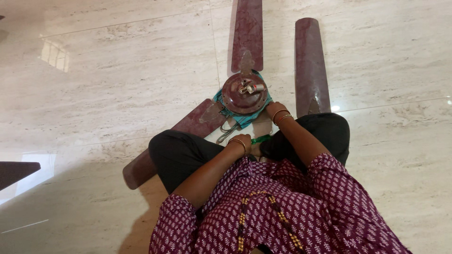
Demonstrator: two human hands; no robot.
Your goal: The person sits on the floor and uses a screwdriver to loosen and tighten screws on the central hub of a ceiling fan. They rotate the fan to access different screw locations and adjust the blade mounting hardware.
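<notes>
Left hand, bangled at the wrist, rests low between the seated person's knees near a green-handled tool; its grip cannot be made out. Ahead, a maroon ceiling fan motor sits on a teal cloth on the marble floor. Right hand touches the motor's rim, fingers hidden, beside a detached blade.

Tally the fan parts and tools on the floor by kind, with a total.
Fan blades: 3, two joined to the motor, one loose
Motor hub: 1
Teal cloth under the hub: 1
Pliers: 1
Green-handled tool: 1
Total: 7
The left hand is by the green-handled tool; the right hand touches the hub.
</notes>
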